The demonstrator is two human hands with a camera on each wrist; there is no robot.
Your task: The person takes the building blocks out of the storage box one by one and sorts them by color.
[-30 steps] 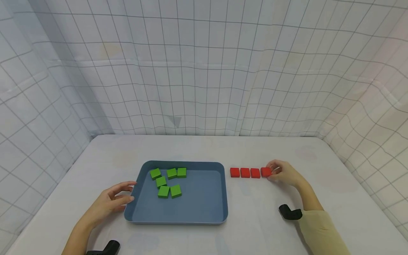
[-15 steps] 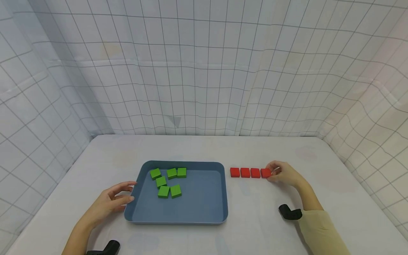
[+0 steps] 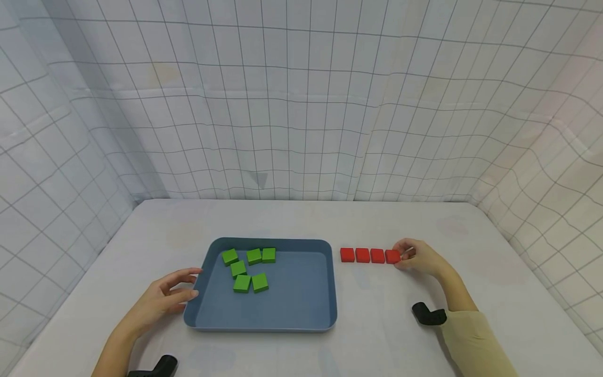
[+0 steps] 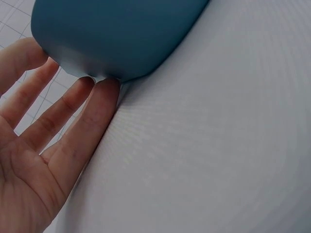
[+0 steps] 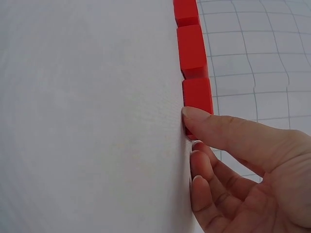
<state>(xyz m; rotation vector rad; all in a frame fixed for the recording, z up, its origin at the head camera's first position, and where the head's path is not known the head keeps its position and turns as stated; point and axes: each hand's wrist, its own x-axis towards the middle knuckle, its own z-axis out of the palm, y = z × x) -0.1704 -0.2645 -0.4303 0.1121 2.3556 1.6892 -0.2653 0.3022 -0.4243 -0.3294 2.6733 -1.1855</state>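
My right hand point(image 3: 421, 257) pinches the red block point(image 3: 392, 256) at the right end of a row of red blocks point(image 3: 362, 255). In the right wrist view the thumb lies on the near side of this end block point(image 5: 197, 94), while a finger behind it is mostly hidden. The other fingers curl loosely below. On the left, my left hand point(image 3: 157, 299) touches the side of a blue-grey tray point(image 3: 297, 293) with extended, slightly bent fingers. Their tips meet the tray's outer wall point(image 4: 116, 39) in the left wrist view. Several green blocks point(image 3: 242, 284) lie scattered in the tray's left half.
The white table point(image 3: 377, 335) carries the tray left of centre and the red row just to its right. A gridded white curtain point(image 3: 311, 131) encloses the back and both sides. Each wrist wears a black mount point(image 3: 430, 314).
The end red block has shifted very slightly toward the near side, into line with the row, with the right hand's fingers still on it. My left hand and the tray stay put.
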